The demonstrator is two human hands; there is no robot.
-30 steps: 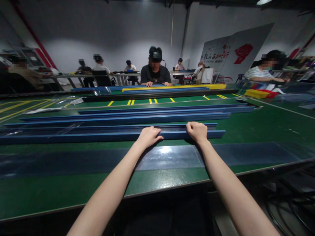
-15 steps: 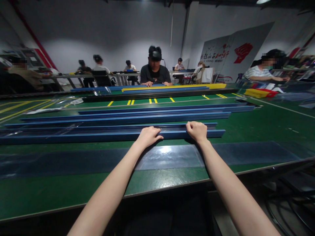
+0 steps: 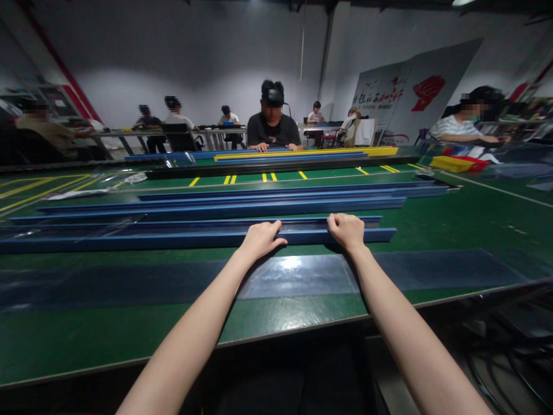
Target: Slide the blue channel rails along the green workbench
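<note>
The nearest long blue channel strip (image 3: 306,237) lies across the green table (image 3: 173,328), its raised edges running left to right. My left hand (image 3: 262,237) is closed over its near edge, thumb on the front side and fingers curled into the channel. Close to the strip's right end, my right hand (image 3: 347,230) grips the same edge with bent fingers; the fingertips are partly hidden. A clear plastic sheet (image 3: 298,276) lies flat on the table under my forearms, between the strip and the table's front edge.
More blue strips (image 3: 276,204) lie just beyond. Farther back are a black strip (image 3: 280,168) and yellow strips (image 3: 311,154), with a co-worker (image 3: 273,129) seated behind them. Yellow and red trays (image 3: 453,163) stand at right, near another person (image 3: 462,127).
My left fingers have shifted slightly on the strip's edge. Otherwise both hands and the strips stay almost where they were.
</note>
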